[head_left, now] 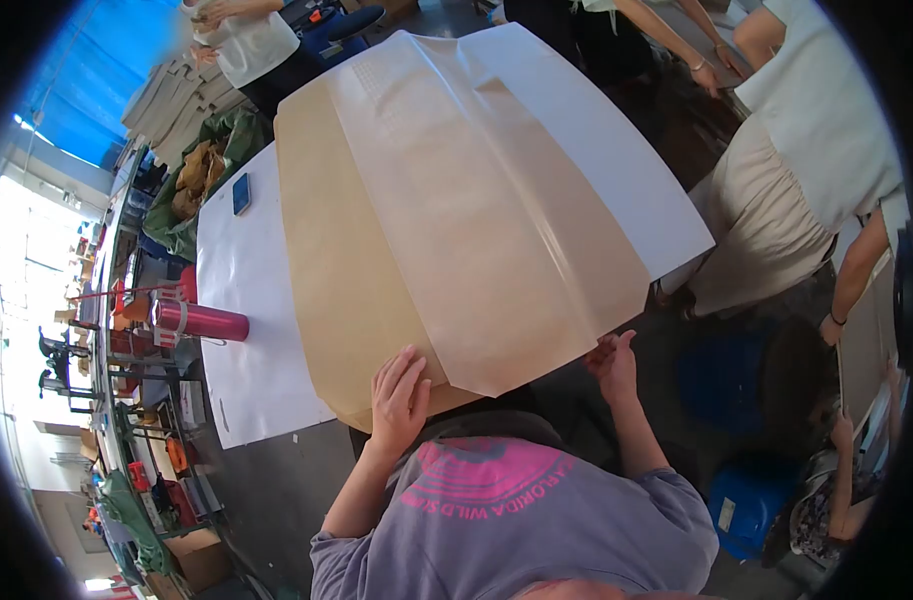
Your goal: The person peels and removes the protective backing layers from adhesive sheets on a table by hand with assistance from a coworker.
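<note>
Beige, glossy, flexible sheet (476,230) laid lengthwise over the middle of a white, smooth-topped surface (244,255), running from the near edge to the far edge. Long shiny ridge down its right part; wrinkles at the far end. Matt tan paper-like sheet (326,230) lies along its left side, partly overlapped by it. Left hand (400,400) at the near edge, palm down, fingers extended and slightly spread across the tan sheet, just beside the beige sheet's near left corner; its grip is loose and closed on nothing. Right hand (616,368) at the beige sheet's near edge, toward the right, thumb raised, fingers curled in by the border; cannot tell whether that grip has the edge pinched. Dark-blue rectangular phone (241,194) by the surface's left edge, toward the far end. Metallic pink cylindrical bottle (206,320) farther down the same edge. Person in a white top and cream trousers (766,220) beyond the right corner. Bright blue plastic seat (751,505) on the near right.
</note>
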Available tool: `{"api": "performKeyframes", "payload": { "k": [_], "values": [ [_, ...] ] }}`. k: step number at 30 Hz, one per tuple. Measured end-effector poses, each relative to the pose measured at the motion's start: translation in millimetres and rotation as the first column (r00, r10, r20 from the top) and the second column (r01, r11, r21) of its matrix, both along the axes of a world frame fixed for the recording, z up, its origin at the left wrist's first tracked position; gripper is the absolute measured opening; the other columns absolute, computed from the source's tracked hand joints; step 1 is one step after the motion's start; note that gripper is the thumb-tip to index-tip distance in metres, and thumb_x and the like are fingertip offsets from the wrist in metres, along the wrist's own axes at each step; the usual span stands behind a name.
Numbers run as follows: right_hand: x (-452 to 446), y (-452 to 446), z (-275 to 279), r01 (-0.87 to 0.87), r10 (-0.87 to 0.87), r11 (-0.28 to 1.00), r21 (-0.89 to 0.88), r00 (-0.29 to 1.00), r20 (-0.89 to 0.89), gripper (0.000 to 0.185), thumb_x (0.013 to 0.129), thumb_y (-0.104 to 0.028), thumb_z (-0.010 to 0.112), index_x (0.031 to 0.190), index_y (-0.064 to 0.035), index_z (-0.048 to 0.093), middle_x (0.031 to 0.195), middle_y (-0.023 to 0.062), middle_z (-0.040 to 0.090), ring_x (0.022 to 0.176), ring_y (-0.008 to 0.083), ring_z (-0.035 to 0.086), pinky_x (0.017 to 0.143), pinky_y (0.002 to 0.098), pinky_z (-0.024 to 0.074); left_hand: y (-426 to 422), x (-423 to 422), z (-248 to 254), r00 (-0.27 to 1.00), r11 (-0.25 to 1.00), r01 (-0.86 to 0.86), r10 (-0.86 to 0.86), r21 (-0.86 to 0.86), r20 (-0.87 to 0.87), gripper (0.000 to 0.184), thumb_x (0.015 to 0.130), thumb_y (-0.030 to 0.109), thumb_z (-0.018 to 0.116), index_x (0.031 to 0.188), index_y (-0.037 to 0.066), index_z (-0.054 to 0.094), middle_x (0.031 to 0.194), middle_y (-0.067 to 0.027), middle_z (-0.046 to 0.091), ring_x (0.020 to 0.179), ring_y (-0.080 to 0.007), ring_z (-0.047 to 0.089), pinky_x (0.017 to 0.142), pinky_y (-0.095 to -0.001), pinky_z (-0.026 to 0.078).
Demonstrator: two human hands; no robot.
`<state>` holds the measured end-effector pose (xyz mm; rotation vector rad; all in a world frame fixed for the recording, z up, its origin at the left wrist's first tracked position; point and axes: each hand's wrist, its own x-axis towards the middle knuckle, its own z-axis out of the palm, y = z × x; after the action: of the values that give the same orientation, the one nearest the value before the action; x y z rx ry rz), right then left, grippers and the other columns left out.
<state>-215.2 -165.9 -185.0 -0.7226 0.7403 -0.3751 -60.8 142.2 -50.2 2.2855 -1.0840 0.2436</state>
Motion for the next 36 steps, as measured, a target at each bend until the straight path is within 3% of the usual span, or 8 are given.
{"api": "performKeyframes", "payload": {
  "k": [7,10,13,18,22,28,33,36],
  "values": [
    [15.4,-35.7,25.0,0.255,-0.273,0.959,-0.127,0.949,-0.160,0.041,0.096,-0.042,0.045,0.090,-0.0042,0.057,0.072,0.0025,0.060,0.064,0.0111,0.057,0.056,0.0254,0.0413,-22.1,13.2,12.2,0.996,0.996,0.023,-0.031,0.089,0.081,0.027,0.081,0.007,0.061,0.107,0.003,0.061,0.115,-0.0149,0.058,0.111,-0.0303,0.053,0.090,-0.0403,0.040],
    [27.1,-80.3,-18.4,0.382,-0.465,0.721,-0.578,0.885,0.004,0.031,0.092,-0.036,0.056,0.086,-0.0055,0.059,0.072,-0.0025,0.057,0.063,0.0058,0.051,0.054,0.0227,0.0369,-31.8,50.2,16.7,0.993,0.994,0.050,-0.060,0.095,0.098,0.024,0.081,0.008,0.060,0.104,0.003,0.062,0.113,-0.0153,0.059,0.108,-0.0307,0.054,0.089,-0.0408,0.041],
    [29.4,-108.0,-7.0,0.186,-0.311,0.808,-0.560,0.941,-0.136,0.025,0.090,-0.027,0.061,0.079,-0.0042,0.060,0.067,-0.0030,0.055,0.059,0.0042,0.047,0.051,0.0221,0.0346,-45.9,99.8,12.0,0.998,0.999,0.022,-0.024,0.035,0.059,0.022,0.082,0.009,0.060,0.103,0.003,0.062,0.112,-0.0145,0.059,0.104,-0.0301,0.055,0.088,-0.0409,0.041],
    [29.2,-112.5,7.2,0.138,-0.270,0.847,-0.513,0.944,-0.191,0.023,0.088,-0.023,0.063,0.074,-0.0045,0.060,0.063,-0.0021,0.054,0.055,0.0054,0.047,0.051,0.0221,0.0356,-59.1,133.6,3.2,0.998,0.998,-0.054,0.053,-0.012,-0.027,0.023,0.083,0.010,0.060,0.105,0.003,0.062,0.113,-0.0115,0.060,0.104,-0.0277,0.055,0.090,-0.0400,0.040],
    [29.1,-111.8,-1.7,0.165,-0.298,0.814,-0.557,0.942,-0.157,0.025,0.090,-0.022,0.060,0.076,-0.0020,0.060,0.065,-0.0004,0.056,0.058,0.0073,0.050,0.053,0.0239,0.0396,-58.2,128.6,-7.0,0.995,0.998,-0.045,0.040,0.048,0.092,0.025,0.084,0.010,0.060,0.108,0.004,0.062,0.115,-0.0101,0.059,0.106,-0.0271,0.054,0.093,-0.0390,0.038],
    [29.6,-101.8,-39.0,0.404,-0.495,0.809,-0.426,0.860,-0.124,0.033,0.095,-0.031,0.051,0.082,-0.0022,0.062,0.072,0.0006,0.058,0.062,0.0088,0.052,0.059,0.0250,0.0424,-60.5,122.9,1.4,0.997,0.997,-0.048,0.051,-0.057,0.056,0.033,0.082,0.008,0.062,0.115,0.005,0.058,0.124,-0.0122,0.053,0.111,-0.0294,0.049,0.095,-0.0400,0.036],
    [37.8,-68.4,-31.8,0.331,-0.428,0.873,-0.358,0.872,-0.237,0.047,0.096,-0.044,0.044,0.093,-0.0011,0.064,0.088,0.0045,0.064,0.078,0.0127,0.059,0.071,0.0282,0.0466,-56.2,123.2,0.2,0.992,0.977,-0.106,0.117,-0.183,0.055,0.035,0.079,0.004,0.063,0.114,0.004,0.055,0.114,-0.0144,0.052,0.111,-0.0300,0.046,0.088,-0.0380,0.041],
    [38.1,-53.7,-6.2,0.383,-0.416,0.903,-0.194,0.892,-0.174,0.053,0.095,-0.050,0.043,0.095,-0.0013,0.064,0.094,0.0056,0.065,0.084,0.0140,0.060,0.076,0.0286,0.0472,-55.7,122.8,4.3,0.980,0.934,-0.128,0.068,-0.334,-0.187,0.027,0.080,0.003,0.062,0.106,0.003,0.056,0.109,-0.0130,0.051,0.107,-0.0283,0.046,0.076,-0.0341,0.045]
  ]
}}
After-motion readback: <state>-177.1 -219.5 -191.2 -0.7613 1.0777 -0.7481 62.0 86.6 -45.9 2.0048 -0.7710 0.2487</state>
